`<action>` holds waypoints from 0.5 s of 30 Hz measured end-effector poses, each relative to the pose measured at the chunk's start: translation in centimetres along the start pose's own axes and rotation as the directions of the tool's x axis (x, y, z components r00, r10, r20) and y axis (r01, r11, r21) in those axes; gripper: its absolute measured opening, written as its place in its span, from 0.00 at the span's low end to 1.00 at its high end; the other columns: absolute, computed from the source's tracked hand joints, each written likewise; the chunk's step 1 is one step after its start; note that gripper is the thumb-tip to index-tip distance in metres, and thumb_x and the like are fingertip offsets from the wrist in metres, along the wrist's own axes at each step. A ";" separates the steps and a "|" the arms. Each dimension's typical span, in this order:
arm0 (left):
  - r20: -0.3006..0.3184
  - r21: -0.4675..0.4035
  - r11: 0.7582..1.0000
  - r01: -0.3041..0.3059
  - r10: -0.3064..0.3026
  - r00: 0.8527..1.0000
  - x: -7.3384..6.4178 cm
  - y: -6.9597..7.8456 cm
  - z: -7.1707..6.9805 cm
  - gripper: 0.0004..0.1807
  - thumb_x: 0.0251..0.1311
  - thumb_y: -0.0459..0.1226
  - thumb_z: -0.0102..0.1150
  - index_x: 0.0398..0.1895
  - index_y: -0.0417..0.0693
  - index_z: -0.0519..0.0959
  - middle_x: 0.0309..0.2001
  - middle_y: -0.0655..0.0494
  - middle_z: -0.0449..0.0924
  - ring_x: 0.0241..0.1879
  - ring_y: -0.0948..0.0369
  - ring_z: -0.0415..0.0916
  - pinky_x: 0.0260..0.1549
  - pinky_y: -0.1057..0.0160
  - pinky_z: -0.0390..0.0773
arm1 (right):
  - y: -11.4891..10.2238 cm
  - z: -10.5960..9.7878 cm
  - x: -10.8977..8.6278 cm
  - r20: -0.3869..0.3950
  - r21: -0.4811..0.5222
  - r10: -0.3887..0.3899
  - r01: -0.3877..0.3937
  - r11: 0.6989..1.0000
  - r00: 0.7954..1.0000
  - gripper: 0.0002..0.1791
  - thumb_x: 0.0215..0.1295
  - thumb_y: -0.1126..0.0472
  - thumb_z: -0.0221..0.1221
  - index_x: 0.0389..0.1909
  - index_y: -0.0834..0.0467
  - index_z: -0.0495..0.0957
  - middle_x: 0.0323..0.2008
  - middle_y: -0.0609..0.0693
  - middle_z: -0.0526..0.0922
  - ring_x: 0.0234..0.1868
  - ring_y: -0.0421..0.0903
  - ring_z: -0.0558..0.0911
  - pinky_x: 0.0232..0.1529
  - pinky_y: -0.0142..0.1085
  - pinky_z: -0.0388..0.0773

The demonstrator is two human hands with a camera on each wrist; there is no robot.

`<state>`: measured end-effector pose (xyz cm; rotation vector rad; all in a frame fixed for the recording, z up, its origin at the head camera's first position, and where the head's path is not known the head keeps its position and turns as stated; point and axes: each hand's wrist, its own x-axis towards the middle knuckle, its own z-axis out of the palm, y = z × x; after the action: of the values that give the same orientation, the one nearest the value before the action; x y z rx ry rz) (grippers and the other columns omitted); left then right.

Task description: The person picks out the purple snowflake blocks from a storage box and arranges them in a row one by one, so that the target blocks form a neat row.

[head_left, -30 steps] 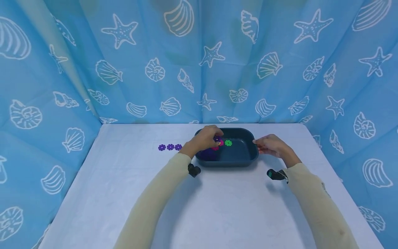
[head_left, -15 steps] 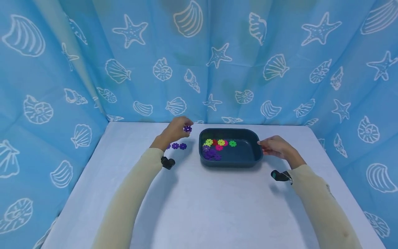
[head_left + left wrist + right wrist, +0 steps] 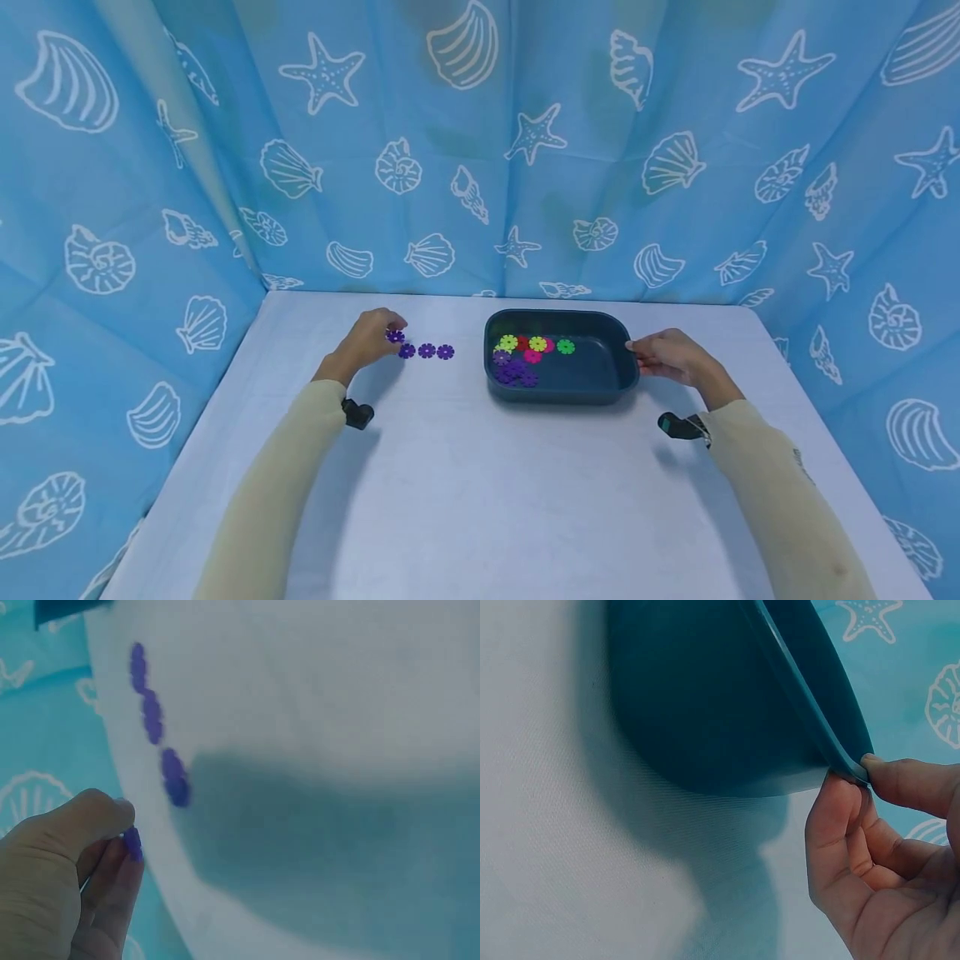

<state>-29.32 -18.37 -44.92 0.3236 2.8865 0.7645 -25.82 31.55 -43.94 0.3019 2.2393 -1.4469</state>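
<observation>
My left hand pinches a purple flower-shaped disc between thumb and fingers, held over the table at the left end of a row of matching discs. Three purple flower discs lie in that row. With thumb and fingertips my right hand grips the right rim of a dark blue-grey rectangular tub; the right wrist view shows the thumb over the rim and the fingers beneath it. Inside the tub, several purple discs are piled at the left, beside yellow, red and pink ones and a green disc.
A white cloth covers the table. Behind and on both sides hangs a blue curtain printed with white shells and starfish, meeting the table's back edge. Dark wrist cameras are strapped under both sleeves.
My left hand has gone from inside the tub leftward, carrying a purple disc past the row to its left end. My right hand keeps its grip on the tub's rim.
</observation>
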 end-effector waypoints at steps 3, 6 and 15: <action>0.014 0.005 1.000 0.030 -0.030 0.999 -0.3 -0.9 0.3 0.23 0.55 0.29 0.68 0.56 0.38 0.78 0.51 0.45 0.78 0.56 0.49 0.73 0.58 0.52 0.73 | 0.1 -0.1 0.0 0.002 0.006 -0.003 0.003 1.000 1.000 0.27 0.73 0.57 0.53 0.61 0.74 0.66 0.39 0.56 0.75 0.36 0.46 0.78 0.43 0.35 0.82; 0.019 0.007 0.999 0.053 -0.053 0.998 -0.6 -1.6 0.6 0.23 0.55 0.29 0.68 0.56 0.39 0.78 0.51 0.44 0.79 0.55 0.48 0.73 0.59 0.51 0.72 | 0.1 -0.1 0.0 0.006 0.013 -0.006 0.006 1.000 1.000 0.25 0.73 0.57 0.53 0.59 0.74 0.67 0.39 0.56 0.75 0.36 0.46 0.78 0.43 0.35 0.82; 0.025 -0.011 0.997 0.073 -0.073 0.997 -0.8 -2.4 1.2 0.21 0.56 0.29 0.66 0.55 0.40 0.78 0.52 0.45 0.78 0.57 0.48 0.73 0.60 0.50 0.71 | 0.0 -0.1 0.0 0.011 0.022 -0.006 0.006 1.000 1.000 0.25 0.72 0.57 0.54 0.59 0.74 0.68 0.39 0.56 0.75 0.36 0.46 0.78 0.42 0.34 0.82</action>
<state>-28.75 -20.04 -47.11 0.2231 2.8522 0.7596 -25.81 31.62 -43.92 0.2934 2.2188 -1.4737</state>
